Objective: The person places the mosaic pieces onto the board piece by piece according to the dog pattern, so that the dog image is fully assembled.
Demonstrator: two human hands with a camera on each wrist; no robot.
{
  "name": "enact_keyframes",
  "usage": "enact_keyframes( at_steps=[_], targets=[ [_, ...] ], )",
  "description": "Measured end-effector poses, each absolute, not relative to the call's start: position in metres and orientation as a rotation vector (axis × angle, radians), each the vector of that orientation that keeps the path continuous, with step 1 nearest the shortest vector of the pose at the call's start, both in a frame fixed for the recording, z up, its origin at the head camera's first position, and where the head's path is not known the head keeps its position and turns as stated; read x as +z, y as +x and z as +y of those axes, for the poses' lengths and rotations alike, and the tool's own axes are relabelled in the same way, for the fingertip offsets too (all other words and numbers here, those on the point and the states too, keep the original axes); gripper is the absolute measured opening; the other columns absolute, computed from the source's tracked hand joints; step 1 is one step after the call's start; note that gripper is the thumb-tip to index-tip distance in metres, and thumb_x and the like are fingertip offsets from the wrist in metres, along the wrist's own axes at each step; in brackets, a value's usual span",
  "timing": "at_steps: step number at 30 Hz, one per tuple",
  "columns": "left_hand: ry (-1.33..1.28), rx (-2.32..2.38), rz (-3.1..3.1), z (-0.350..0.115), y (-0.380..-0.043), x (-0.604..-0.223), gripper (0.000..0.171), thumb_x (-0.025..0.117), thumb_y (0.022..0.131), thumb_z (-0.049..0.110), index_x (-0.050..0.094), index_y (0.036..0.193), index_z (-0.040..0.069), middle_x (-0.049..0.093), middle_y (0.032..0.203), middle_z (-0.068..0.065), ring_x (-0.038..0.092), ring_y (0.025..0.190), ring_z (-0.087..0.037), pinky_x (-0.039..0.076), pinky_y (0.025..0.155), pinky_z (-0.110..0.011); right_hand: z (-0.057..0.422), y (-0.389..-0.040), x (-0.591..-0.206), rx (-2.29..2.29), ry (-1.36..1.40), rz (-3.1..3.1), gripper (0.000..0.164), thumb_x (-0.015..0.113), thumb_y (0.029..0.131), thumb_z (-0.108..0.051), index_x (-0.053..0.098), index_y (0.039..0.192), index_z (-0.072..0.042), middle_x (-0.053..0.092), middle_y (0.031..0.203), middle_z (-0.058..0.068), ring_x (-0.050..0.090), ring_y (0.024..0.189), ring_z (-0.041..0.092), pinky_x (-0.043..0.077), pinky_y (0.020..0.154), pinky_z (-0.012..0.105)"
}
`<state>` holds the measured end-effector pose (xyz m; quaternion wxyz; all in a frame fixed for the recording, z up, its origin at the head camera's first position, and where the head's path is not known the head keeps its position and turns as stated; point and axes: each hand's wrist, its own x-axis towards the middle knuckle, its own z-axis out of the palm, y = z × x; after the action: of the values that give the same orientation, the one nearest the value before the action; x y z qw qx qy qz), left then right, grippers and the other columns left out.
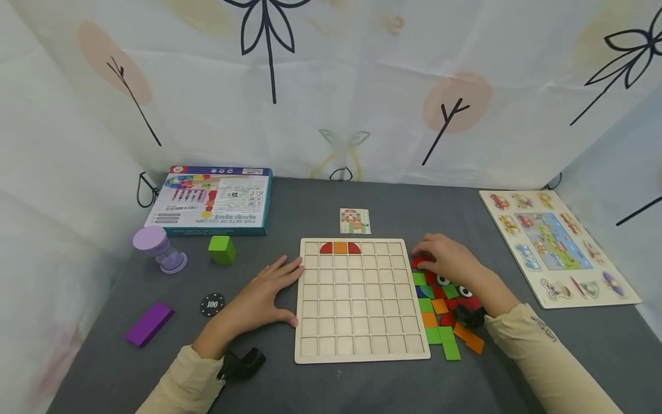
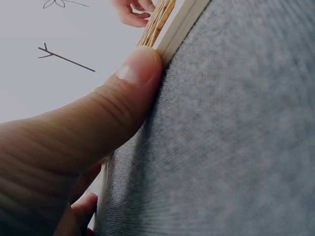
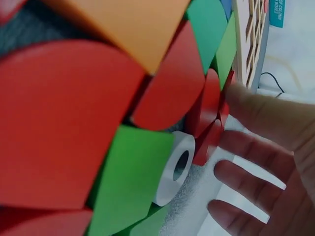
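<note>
A wooden grid board lies flat on the grey table. In its top row, an orange square sits between two rounded red pieces, one being the left red piece. My left hand rests spread along the board's left side, with the thumb touching the edge. At the top of a pile of coloured pieces beside the board, my right hand pinches a red piece between thumb and fingers. Green squares, orange pieces and white ring-like eye pieces lie in the pile.
A small pattern card lies behind the board. On the left are a printed box, a green cube, a lilac hourglass-shaped object, a black chip and a purple block. A picture board lies right.
</note>
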<state>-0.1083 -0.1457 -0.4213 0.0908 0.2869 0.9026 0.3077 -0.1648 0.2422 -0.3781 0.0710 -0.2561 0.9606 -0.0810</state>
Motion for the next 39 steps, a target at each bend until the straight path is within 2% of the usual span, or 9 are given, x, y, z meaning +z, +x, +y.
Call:
enact_keyframes(
  at_steps=[4, 12, 20, 28, 39],
  targets=[
    [0.844, 0.909, 2.678, -0.145, -0.108, -0.421, 0.100, 0.076, 0.057, 0.045, 0.030, 0.140, 0.014, 0.020, 0.147, 0.000, 0.009, 0.136, -0.028, 0.013, 0.105, -0.053, 0.244, -0.164, -0.379, -0.217, -0.776, 2.873, 0.023, 0.070, 0.076, -0.015, 0.066, 0.099, -0.011, 0.056, 0.093, 0.001, 0.050, 0.085, 0.018, 0.048, 0.071, 0.034],
    [0.839, 0.902, 2.693, -0.146, -0.107, -0.422, 0.099, 0.076, 0.057, 0.044, 0.030, 0.140, 0.014, 0.020, 0.147, 0.000, 0.009, 0.136, -0.027, 0.013, 0.106, -0.052, 0.229, -0.169, -0.373, -0.260, -0.776, 2.971, 0.022, 0.070, 0.076, -0.018, 0.065, 0.097, -0.010, 0.059, 0.090, 0.003, 0.053, 0.078, 0.017, 0.049, 0.066, 0.033],
    [0.844, 0.887, 2.701, -0.146, -0.108, -0.423, 0.101, 0.076, 0.056, 0.047, 0.029, 0.140, 0.014, 0.020, 0.147, 0.000, 0.009, 0.136, -0.027, 0.013, 0.106, -0.052, 0.156, -0.174, -0.361, -0.394, -0.933, 2.958, 0.023, 0.069, 0.077, -0.021, 0.063, 0.098, -0.014, 0.060, 0.093, 0.000, 0.056, 0.085, 0.015, 0.048, 0.065, 0.031],
    [0.858, 0.891, 2.696, -0.146, -0.110, -0.423, 0.100, 0.074, 0.058, 0.048, 0.029, 0.140, 0.015, 0.020, 0.147, 0.001, 0.008, 0.136, -0.027, 0.013, 0.106, -0.052, 0.082, -0.179, -0.366, -0.297, -1.190, 2.913, 0.018, 0.069, 0.077, -0.027, 0.066, 0.092, -0.016, 0.059, 0.086, -0.004, 0.055, 0.076, 0.009, 0.047, 0.062, 0.024],
    [0.868, 0.902, 2.684, -0.146, -0.110, -0.422, 0.099, 0.075, 0.058, 0.046, 0.030, 0.140, 0.013, 0.020, 0.147, 0.000, 0.008, 0.136, -0.027, 0.013, 0.106, -0.052, 0.055, -0.179, -0.376, -0.185, -1.141, 2.856, 0.020, 0.068, 0.078, -0.030, 0.067, 0.095, -0.020, 0.057, 0.085, -0.007, 0.051, 0.072, 0.007, 0.044, 0.060, 0.022]
  ],
)
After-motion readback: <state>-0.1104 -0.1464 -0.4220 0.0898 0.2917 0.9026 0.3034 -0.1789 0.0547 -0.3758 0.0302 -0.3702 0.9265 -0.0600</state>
